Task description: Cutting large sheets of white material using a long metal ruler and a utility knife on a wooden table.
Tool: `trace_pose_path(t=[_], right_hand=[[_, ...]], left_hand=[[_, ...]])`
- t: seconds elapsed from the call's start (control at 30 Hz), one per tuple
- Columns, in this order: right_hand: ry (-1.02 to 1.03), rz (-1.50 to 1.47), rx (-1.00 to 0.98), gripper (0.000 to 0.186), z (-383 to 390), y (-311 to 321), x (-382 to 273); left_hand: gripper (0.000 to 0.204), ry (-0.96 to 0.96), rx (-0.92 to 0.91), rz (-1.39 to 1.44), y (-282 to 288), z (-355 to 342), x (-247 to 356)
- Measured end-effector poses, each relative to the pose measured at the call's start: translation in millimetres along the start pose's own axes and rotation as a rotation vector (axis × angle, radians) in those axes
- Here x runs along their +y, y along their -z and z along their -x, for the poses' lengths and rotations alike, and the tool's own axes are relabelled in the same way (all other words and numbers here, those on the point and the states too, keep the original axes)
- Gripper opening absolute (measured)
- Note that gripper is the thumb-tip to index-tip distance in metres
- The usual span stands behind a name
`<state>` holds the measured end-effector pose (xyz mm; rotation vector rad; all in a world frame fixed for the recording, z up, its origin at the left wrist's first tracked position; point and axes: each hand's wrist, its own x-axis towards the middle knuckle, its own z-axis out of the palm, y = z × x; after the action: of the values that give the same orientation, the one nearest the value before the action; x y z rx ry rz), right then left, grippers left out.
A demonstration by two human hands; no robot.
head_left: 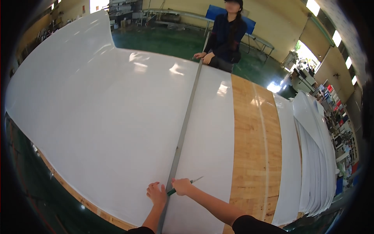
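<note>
A long grey metal straightedge point(186, 121) lies across a large glossy white sheet point(117, 117), running from near me to the far edge. My left hand point(156, 194) rests at the left side of its near end, fingers apart, pressing on the sheet and the bar's edge. Just to the right, my right hand point(182, 186) is closed around a green-handled knife point(171, 192). Its thin pointed blade sticks out to the right, above the sheet. Across the table, another person's hands point(205, 57) are on the far end of the straightedge.
The sheet's far left corner point(95, 29) curls upward. A strip of bare wooden tabletop point(249, 148) shows right of the sheet. Further right, several stacked white sheets point(313, 167) droop over the table's end. A person in dark clothes point(228, 33) is at the far edge.
</note>
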<state>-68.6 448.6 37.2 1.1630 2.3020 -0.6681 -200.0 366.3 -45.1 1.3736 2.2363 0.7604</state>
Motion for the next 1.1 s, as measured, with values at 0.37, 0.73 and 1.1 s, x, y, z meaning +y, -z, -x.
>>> trace_pose_path(t=[0.37,0.73,1.1], right_hand=[[-0.053,-0.084,-0.121,0.043,1,-8,12],[-0.085,-0.182,-0.05,0.044,8,-12,9],[-0.117,-0.173,0.001,0.048,1,-21,8]], left_hand=[[0.051,-0.02,0.152,-0.208,-25,0,22],[0.052,-0.025,0.033,-0.243,-25,-3,23],[0.053,-0.005,-0.001,-0.254,-23,-4,27]])
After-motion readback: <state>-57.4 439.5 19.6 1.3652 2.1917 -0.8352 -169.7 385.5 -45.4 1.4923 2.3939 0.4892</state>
